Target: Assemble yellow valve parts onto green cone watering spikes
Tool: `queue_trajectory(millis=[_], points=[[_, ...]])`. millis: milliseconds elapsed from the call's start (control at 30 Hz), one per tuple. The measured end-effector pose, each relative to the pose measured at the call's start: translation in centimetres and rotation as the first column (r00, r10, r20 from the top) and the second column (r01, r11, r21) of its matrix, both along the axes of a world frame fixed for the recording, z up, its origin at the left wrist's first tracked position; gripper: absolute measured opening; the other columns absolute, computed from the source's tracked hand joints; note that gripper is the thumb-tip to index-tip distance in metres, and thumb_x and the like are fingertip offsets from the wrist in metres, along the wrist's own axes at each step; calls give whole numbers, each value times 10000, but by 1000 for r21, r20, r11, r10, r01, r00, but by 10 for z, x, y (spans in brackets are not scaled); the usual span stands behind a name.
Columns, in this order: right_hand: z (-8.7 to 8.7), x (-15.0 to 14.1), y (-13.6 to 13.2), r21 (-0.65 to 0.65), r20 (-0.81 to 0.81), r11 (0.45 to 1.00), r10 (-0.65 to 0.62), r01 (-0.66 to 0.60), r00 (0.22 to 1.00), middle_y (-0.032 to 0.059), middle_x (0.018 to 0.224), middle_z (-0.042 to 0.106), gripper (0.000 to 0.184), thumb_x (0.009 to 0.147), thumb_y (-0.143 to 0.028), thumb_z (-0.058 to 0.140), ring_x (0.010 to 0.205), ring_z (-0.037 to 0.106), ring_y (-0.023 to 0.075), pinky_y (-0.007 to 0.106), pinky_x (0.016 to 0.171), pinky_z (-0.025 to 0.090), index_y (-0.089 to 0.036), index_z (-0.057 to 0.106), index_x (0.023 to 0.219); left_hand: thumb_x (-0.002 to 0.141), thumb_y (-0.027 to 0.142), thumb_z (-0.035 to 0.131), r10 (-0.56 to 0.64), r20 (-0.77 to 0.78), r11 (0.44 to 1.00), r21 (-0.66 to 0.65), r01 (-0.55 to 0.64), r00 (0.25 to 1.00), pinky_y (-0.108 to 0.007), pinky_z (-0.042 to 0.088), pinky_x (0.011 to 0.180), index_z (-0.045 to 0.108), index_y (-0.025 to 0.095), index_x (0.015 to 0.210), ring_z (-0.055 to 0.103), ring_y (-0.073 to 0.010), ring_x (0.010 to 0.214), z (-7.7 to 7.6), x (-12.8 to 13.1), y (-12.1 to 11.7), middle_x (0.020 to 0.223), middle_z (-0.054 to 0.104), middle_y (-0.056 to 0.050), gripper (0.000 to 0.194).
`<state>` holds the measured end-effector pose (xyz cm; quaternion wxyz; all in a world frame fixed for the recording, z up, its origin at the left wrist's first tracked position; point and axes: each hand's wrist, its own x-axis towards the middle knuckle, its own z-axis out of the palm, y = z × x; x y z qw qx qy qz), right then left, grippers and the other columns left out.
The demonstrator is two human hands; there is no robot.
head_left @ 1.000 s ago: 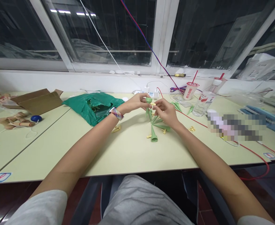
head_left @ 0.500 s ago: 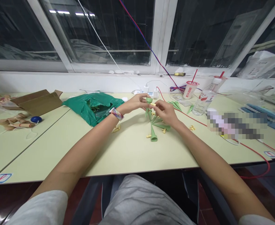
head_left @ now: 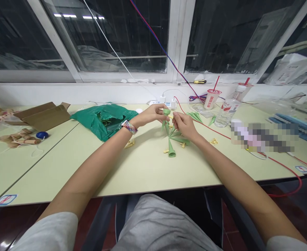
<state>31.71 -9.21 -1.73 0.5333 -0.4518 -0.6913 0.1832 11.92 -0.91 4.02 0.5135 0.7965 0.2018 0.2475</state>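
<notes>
A green cone [head_left: 166, 112], wide end up, is pinched by my left hand [head_left: 151, 116] above the table. Just to its right, my right hand [head_left: 186, 126] has its fingertips closed on a small yellow peg [head_left: 170, 117] pointing at the cone. Below both hands stands a cluster of green cones [head_left: 171, 152] joined at their tips and spreading outward; my fingers hide part of it. A yellow connector [head_left: 166, 151] sits beside the front cone, and another yellow piece [head_left: 183, 144] is near the right one.
A torn green plastic bag [head_left: 90, 120] lies left of my hands, with loose yellow pieces [head_left: 130, 143] near it. Spare green cones [head_left: 195, 116] and yellow pieces [head_left: 214, 141] lie to the right. Beyond are a water bottle [head_left: 226, 111], a cup [head_left: 212, 99] and a red cable [head_left: 216, 131].
My right fingertips have shifted slightly right, leaving more of the yellow peg showing beside the cone. My left hand and the cone cluster look nearly unmoved.
</notes>
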Motion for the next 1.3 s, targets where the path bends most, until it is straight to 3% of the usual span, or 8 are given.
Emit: queue_trajectory(millis=[133, 433, 633, 867, 1000, 1100, 1200, 1300], points=[[1, 1, 1, 113, 112, 993, -41, 29, 993, -20, 606, 571, 539, 1020, -720, 499, 554, 499, 153, 299, 591, 404, -246, 555, 770, 800, 296, 856, -20, -11, 1000, 3, 20, 1000, -303, 598, 774, 660, 149, 998, 757, -178, 819, 1, 0, -1, 855, 760, -54, 315], [4, -4, 1, -95, -116, 990, 97, -108, 989, -43, 575, 579, 555, 884, -789, 660, 463, 493, 132, 272, 465, 402, -249, 585, 781, 802, 333, 863, -20, -25, 1000, 0, 20, 999, -305, 596, 766, 680, 144, 987, 747, -185, 832, -1, 1, 1, 872, 757, -65, 321], [4, -5, 5, -255, -257, 951, 107, -175, 960, -27, 496, 511, 669, 907, -874, 521, 397, 435, 128, 272, 415, 365, -238, 558, 706, 766, 283, 883, 56, 11, 994, 90, -57, 998, -274, 566, 719, 670, 158, 1023, 714, -160, 783, -1, 5, -1, 830, 740, -38, 357], [3, -4, 2, 95, 68, 992, -92, 85, 993, -1, 615, 559, 545, 1002, -744, 506, 566, 515, 174, 293, 570, 426, -257, 509, 758, 760, 306, 864, 85, -77, 987, -131, -94, 993, -304, 585, 737, 720, 135, 966, 734, -183, 804, 8, 5, -9, 922, 769, -108, 304], [4, -4, 10, -235, -218, 968, 41, -93, 975, -28, 550, 451, 593, 961, -799, 513, 464, 448, 152, 293, 478, 396, -257, 472, 726, 774, 291, 847, 162, 1, 975, 154, -160, 987, -287, 544, 694, 689, 157, 982, 673, -160, 712, 2, 9, -12, 769, 698, -35, 293], [7, -4, 11, -389, -385, 891, 75, -235, 920, -38, 562, 428, 562, 972, -763, 512, 451, 423, 137, 277, 450, 374, -252, 468, 742, 772, 253, 832, 225, 96, 867, 433, -244, 970, -261, 497, 675, 677, 192, 1016, 614, -139, 690, -2, 14, -15, 713, 625, 22, 295], [9, -4, 3, -197, -235, 980, -14, -34, 972, -12, 624, 483, 497, 1016, -682, 486, 529, 471, 151, 272, 505, 392, -248, 479, 775, 791, 275, 809, 231, 64, 933, 268, -239, 971, -275, 517, 673, 655, 186, 948, 628, -144, 692, -1, 17, -15, 729, 637, 3, 237], [9, -4, -4, 89, 2, 988, -127, 126, 992, 9, 669, 508, 465, 1018, -650, 525, 628, 502, 178, 279, 576, 400, -251, 478, 783, 818, 314, 788, 157, -11, 987, -14, -157, 987, -311, 558, 699, 642, 169, 898, 661, -157, 705, 2, 18, -15, 783, 681, -48, 220]])
